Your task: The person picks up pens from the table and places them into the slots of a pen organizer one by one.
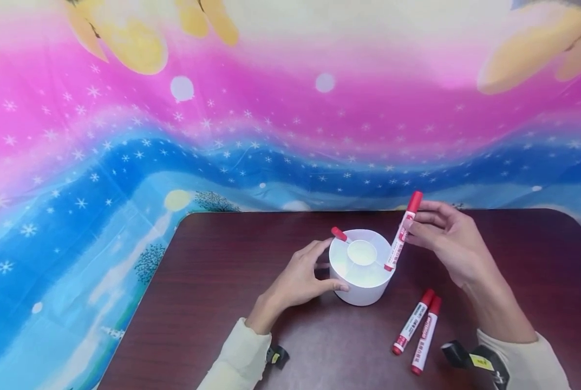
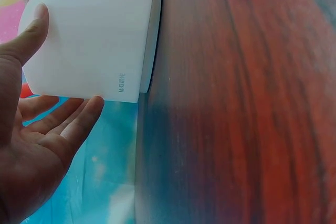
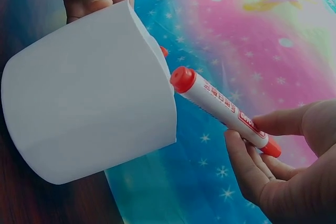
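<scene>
Big pink and blue cloth [image 1: 271, 108] is hanging behind the pot [image 1: 363, 292], snowflakes all over it, and a dark brown table [image 1: 212, 303] is stretching out under the pot. Right hand [image 1: 451, 238] is hovering just right of the pot, pinching a marker [image 1: 402, 233] between thumb and fingers. Left hand [image 1: 300, 273] is curving round the pot's left side, thumb pressing on the near wall, so it's gripping the thing. The pot itself is white, mouth facing up, with a round section sitting in the middle. The pinched marker is tilting by the pot's right rim, low end right at the edge (can't tell if it's touching). Two loose markers [image 1: 412, 323] are lying side by side, near right of the pot. One red tip [image 1: 339, 234] is poking out at the pot's far left.
</scene>
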`<act>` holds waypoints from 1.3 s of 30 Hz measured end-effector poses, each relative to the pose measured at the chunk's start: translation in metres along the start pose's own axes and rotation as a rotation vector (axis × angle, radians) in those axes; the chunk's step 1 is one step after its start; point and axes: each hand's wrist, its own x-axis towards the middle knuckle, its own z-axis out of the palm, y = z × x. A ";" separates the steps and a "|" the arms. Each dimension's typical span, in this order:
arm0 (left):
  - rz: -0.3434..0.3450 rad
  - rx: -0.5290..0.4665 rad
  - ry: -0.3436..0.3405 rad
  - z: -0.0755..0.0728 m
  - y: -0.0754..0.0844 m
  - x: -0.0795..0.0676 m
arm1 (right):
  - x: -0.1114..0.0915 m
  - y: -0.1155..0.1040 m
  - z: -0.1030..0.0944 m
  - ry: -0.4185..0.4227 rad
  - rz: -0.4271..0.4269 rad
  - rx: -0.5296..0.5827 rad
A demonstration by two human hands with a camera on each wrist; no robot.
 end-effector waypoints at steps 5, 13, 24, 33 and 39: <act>0.010 -0.006 0.001 0.001 0.000 0.002 | 0.001 0.000 -0.001 0.014 -0.019 0.037; 0.009 -0.005 0.008 0.000 -0.003 0.002 | 0.002 0.004 0.004 0.022 -0.008 0.030; 0.005 0.006 0.012 0.000 -0.005 0.000 | 0.005 0.010 0.010 0.002 0.018 -0.102; 0.007 0.004 0.010 0.001 -0.004 0.000 | 0.005 0.014 0.011 0.014 0.032 -0.236; 0.003 -0.008 0.005 0.002 -0.003 0.000 | 0.003 0.015 0.013 0.021 0.028 -0.291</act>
